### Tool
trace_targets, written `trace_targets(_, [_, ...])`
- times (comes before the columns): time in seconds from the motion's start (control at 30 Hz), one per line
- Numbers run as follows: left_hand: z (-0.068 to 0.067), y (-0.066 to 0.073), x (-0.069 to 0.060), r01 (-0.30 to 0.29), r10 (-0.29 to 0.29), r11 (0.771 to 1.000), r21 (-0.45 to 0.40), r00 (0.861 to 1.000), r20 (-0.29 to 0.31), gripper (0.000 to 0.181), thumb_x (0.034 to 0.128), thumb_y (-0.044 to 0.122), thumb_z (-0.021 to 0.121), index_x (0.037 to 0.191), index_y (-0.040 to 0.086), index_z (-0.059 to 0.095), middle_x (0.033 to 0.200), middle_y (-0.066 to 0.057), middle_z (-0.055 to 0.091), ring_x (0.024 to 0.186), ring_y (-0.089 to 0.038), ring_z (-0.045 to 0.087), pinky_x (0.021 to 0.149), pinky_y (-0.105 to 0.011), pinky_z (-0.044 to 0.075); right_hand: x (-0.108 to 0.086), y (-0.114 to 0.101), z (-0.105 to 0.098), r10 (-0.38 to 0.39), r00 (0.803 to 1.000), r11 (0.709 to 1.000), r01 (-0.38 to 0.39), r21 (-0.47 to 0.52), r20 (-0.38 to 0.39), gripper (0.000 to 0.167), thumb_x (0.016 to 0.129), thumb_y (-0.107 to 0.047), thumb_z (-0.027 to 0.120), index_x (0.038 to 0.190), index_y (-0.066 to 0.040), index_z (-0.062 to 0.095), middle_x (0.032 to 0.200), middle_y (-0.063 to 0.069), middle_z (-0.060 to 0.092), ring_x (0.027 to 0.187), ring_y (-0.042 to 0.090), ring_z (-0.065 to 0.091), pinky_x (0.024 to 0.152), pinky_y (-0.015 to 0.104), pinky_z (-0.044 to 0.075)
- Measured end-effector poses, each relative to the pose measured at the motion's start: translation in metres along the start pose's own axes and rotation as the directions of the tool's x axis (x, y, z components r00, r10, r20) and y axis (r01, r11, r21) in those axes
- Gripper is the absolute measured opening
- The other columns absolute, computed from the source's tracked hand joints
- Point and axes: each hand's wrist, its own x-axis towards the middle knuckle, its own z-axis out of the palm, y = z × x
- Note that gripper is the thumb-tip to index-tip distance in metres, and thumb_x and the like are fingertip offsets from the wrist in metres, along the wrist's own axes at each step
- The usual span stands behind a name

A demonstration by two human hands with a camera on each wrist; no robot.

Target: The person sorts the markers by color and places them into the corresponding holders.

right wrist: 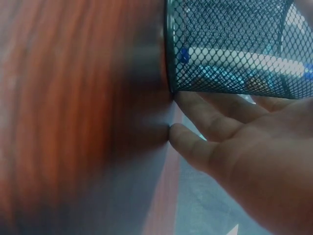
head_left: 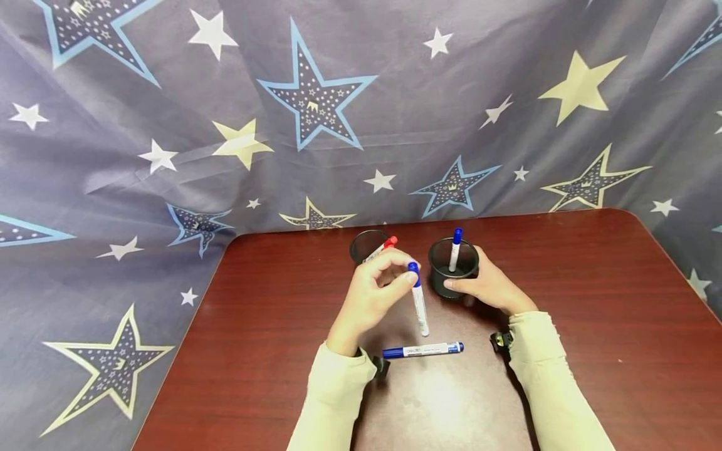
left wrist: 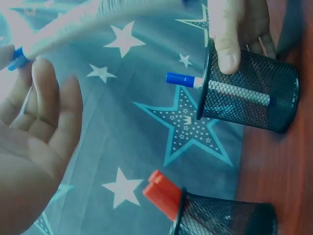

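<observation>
Blue markers (head_left: 423, 350), three, left fingers (head_left: 399, 287) pinching one, two cups (head_left: 438, 281), right fingers (head_left: 467, 285) gripping one

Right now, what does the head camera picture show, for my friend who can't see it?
A left hand pinches a blue-capped marker over a table while the right hand holds a black cup containing another blue marker. A third blue marker lies nearer the viewer; a red marker pokes from a second cup. Starry cloth hangs behind.

Pale yellow sleeves (head_left: 335, 391), black wrist cameras (head_left: 500, 341)
</observation>
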Motion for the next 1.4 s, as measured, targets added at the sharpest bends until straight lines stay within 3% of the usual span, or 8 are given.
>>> trace_targets(0.17, [0.005,-0.001,0.019,-0.044,0.054,0.995,0.088,0.992,-0.117,0.017,0.0895,-0.001,0.073,0.106,-0.002,0.071,0.095,-0.006,0.064,0.080,-0.015,0.061,0.071,-0.027,0.049,0.003,-0.002,0.002,-0.012,1.000,1.000,0.011,0.022,0.016,0.086,0.086,-0.024,0.083,0.149,-0.002,0.028,0.116,0.028,0.058,0.054,0.039,0.060,0.054,0.047,0.055])
trace_targets(0.3, [0.010,-0.005,0.040,-0.073,0.112,0.984,0.161,0.962,-0.248,0.016,0.0895,0.003,0.075,0.105,-0.001,0.071,0.091,-0.010,0.063,0.078,-0.016,0.059,0.070,-0.027,0.047,0.006,-0.004,0.003,-0.007,1.000,1.000,0.007,0.012,0.018,0.087,0.085,-0.026,0.083,0.149,-0.003,0.029,0.114,0.027,0.059,0.054,0.039,0.060,0.055,0.047,0.055])
trace_targets(0.4, [0.014,-0.013,0.052,-0.079,0.133,0.978,0.192,0.950,-0.284,0.017,0.0902,0.005,0.075,0.105,-0.001,0.071,0.092,-0.011,0.064,0.080,-0.016,0.059,0.071,-0.026,0.048,0.006,-0.005,0.003,-0.004,1.000,1.000,0.004,-0.004,0.015,0.087,0.085,-0.026,0.083,0.149,-0.002,0.028,0.113,0.026,0.060,0.054,0.038,0.060,0.056,0.046,0.055])
trace_targets(0.63, [0.024,-0.045,0.062,-0.002,0.074,0.961,0.277,0.966,-0.249,0.016,0.0901,0.008,0.074,0.105,0.003,0.069,0.092,-0.007,0.066,0.080,-0.015,0.062,0.074,-0.027,0.053,0.007,-0.007,0.004,-0.022,1.000,0.998,0.022,-0.053,0.001,0.090,0.086,-0.026,0.083,0.151,0.000,0.027,0.123,0.027,0.059,0.064,0.031,0.064,0.071,0.040,0.054])
trace_targets(0.77, [0.029,-0.058,0.064,0.104,-0.017,0.925,0.367,0.973,-0.232,0.013,0.0899,0.011,0.074,0.101,0.007,0.070,0.089,-0.001,0.069,0.080,-0.011,0.064,0.073,-0.025,0.053,0.007,-0.009,0.003,-0.026,1.000,0.999,0.026,-0.018,0.018,0.090,0.087,-0.022,0.082,0.151,0.003,0.024,0.121,0.031,0.057,0.054,0.034,0.061,0.061,0.045,0.055])
trace_targets(0.93, [0.036,-0.065,0.069,0.212,-0.116,0.849,0.484,0.968,-0.221,0.012,0.0905,0.017,0.074,0.101,0.010,0.071,0.089,0.002,0.069,0.082,-0.010,0.063,0.076,-0.024,0.051,0.006,-0.005,0.001,-0.028,0.999,1.000,0.029,-0.010,0.015,0.089,0.086,-0.020,0.082,0.150,0.003,0.024,0.120,0.031,0.058,0.054,0.034,0.061,0.059,0.046,0.055])
trace_targets(1.17, [0.043,-0.074,0.075,0.226,-0.132,0.756,0.614,0.972,-0.195,0.016,0.0912,0.021,0.075,0.103,0.011,0.071,0.097,0.000,0.064,0.087,-0.014,0.060,0.077,-0.027,0.048,0.006,0.002,-0.002,-0.015,1.000,0.999,0.015,-0.030,0.010,0.091,0.086,-0.025,0.082,0.151,0.001,0.023,0.121,0.030,0.056,0.055,0.034,0.062,0.060,0.042,0.055])
trace_targets(1.4, [0.048,-0.078,0.079,0.217,-0.118,0.737,0.640,0.974,-0.195,0.019,0.0908,0.024,0.075,0.104,0.010,0.072,0.103,-0.003,0.063,0.099,-0.021,0.058,0.083,-0.035,0.047,0.004,0.001,-0.004,-0.009,1.000,1.000,0.009,-0.005,0.028,0.093,0.087,-0.025,0.082,0.153,0.000,0.021,0.119,0.030,0.056,0.054,0.037,0.061,0.059,0.046,0.056])
